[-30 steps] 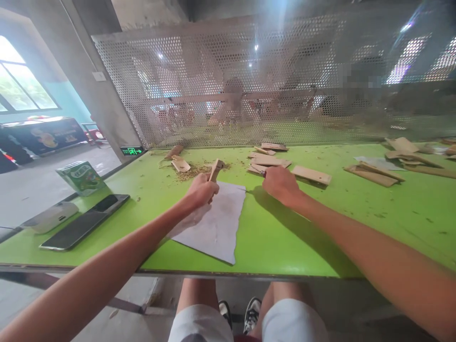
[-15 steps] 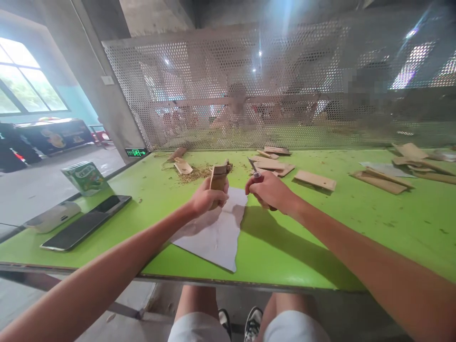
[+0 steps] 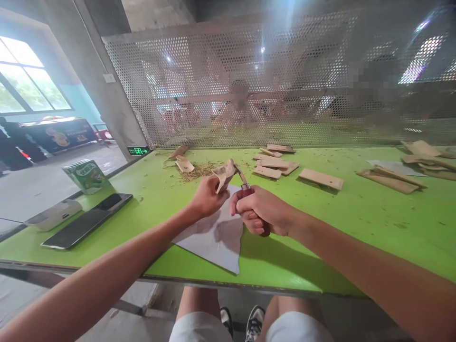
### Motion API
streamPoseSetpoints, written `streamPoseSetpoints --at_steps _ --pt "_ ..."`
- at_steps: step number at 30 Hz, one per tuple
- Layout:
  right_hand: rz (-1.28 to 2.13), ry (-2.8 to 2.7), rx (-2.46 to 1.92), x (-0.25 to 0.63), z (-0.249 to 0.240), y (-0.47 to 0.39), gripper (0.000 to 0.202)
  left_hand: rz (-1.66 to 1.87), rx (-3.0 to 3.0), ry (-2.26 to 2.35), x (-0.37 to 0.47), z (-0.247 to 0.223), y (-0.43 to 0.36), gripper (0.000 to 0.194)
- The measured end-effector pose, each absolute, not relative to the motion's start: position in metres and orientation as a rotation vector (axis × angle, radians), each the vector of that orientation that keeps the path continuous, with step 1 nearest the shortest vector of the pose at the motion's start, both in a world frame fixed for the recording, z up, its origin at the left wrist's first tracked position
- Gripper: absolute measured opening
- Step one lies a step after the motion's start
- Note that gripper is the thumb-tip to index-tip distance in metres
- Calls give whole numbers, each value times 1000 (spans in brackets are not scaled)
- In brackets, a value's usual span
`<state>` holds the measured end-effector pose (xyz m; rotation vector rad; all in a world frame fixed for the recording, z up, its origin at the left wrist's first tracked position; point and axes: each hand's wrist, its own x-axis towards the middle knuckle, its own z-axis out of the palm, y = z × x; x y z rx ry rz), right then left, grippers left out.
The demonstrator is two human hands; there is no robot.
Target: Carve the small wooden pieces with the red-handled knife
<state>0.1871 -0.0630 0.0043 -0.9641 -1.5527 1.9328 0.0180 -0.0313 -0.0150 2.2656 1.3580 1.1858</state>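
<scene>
My left hand [image 3: 209, 195] is closed around a pale, curved carved piece [image 3: 225, 174], perhaps wood or bamboo, whose uneven top sticks up above the fingers. A knife [image 3: 244, 184] with a reddish-brown handle and metal collar is wrapped in the fist of my right hand [image 3: 261, 209]. Its blade points up and left, with the tip at the right edge of the carved piece; whether they touch I cannot tell. Under both hands lies a white paper sheet [image 3: 221, 247] with a torn-looking edge. Brown shavings [image 3: 195, 172] are heaped just beyond my left hand.
Flat tan pieces [image 3: 274, 164] lie at the back, and one slat [image 3: 320, 179] sits right of them. More pieces [image 3: 388, 180] are at the far right. A phone [image 3: 87, 223] and a green box [image 3: 87, 175] stand left. A perforated metal screen [image 3: 213, 95] borders the table's back.
My left hand has turned the carved piece so that its pale hollow side shows. My right hand has brought the knife left, up to the piece.
</scene>
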Motion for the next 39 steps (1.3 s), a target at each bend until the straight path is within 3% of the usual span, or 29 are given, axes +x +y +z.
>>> streamPoseSetpoints --at_steps 5,14,23,31,39 --pt "2070 -1406 -925 183 7 -67 12 1259 2385 1564 20 -18 -29 32" --pt "1934 -1566 -1077 183 3 -65 11 1256 2576 1597 17 -18 -32 18" --pt "1061 -1951 -1427 186 -3 -39 12 1131 2275 1809 24 -26 -34 23" --pt "271 -2127 -1545 191 -7 -19 13 1150 2126 1731 27 -19 -40 22" --pt "545 -1953 -1603 210 -7 -1 12 1260 1955 1497 28 -10 -39 16"
